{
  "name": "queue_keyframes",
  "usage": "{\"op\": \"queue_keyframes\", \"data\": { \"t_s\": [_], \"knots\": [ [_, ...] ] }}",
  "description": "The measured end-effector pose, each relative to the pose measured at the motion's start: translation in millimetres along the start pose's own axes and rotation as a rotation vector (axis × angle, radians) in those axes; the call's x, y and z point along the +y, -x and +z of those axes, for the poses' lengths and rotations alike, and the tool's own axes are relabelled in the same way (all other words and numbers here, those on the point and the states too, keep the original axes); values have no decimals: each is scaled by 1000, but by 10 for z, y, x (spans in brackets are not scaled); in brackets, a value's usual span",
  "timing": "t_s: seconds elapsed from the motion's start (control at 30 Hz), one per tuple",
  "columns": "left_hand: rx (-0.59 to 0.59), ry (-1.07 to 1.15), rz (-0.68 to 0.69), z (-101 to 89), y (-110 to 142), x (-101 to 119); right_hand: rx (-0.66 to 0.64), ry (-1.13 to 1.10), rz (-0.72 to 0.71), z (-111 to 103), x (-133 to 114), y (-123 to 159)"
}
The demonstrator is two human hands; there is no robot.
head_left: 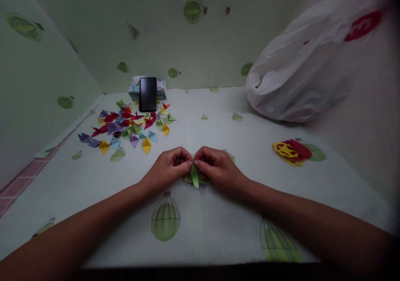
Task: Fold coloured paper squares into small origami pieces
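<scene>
A narrow piece of folded green paper [194, 177] is pinched between my two hands at the middle of the table. My left hand [170, 164] grips its upper end from the left, thumb and fingers pressed together. From the other side, my right hand [217, 166] pinches the same end, so the fingertips of both hands nearly meet. The paper's lower end points toward me. Beneath it lie flat paper pieces [204, 186], yellowish and purple at the edges, mostly covered by the hands and the green paper.
Many folded paper birds [125, 124] in several colours lie scattered at the back left. Behind them a black phone [148, 94] leans on a tissue box [161, 90]. Red and yellow paper cut-outs [289, 151] lie at the right. A white plastic bag [296, 72] stands at the back right.
</scene>
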State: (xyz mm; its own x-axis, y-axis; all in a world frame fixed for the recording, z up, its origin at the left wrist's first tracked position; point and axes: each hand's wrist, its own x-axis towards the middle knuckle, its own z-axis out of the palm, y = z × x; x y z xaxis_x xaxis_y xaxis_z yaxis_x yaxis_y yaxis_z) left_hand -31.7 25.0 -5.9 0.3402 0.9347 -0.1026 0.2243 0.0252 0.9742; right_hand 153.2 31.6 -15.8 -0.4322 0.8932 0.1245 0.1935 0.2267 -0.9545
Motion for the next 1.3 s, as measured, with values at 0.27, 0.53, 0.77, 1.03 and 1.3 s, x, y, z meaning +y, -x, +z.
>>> {"op": "queue_keyframes", "data": {
  "t_s": [0.27,0.53,0.77,1.03,1.3],
  "knots": [
    [-14,-5,1,-7,-11,-3,-24,-58,51,-4,-26,16],
    [-66,42,35,-34,12,2,-25,-91,71,8,-11,2],
    [-59,62,38,-15,13,10,-30,-83,60,10,-9,11],
    [-53,52,36,-9,6,4,-33,-103,43,21,27,4],
    [-39,42,20,-1,-2,-10,-46,-86,41,12,-4,19]
  ]
}}
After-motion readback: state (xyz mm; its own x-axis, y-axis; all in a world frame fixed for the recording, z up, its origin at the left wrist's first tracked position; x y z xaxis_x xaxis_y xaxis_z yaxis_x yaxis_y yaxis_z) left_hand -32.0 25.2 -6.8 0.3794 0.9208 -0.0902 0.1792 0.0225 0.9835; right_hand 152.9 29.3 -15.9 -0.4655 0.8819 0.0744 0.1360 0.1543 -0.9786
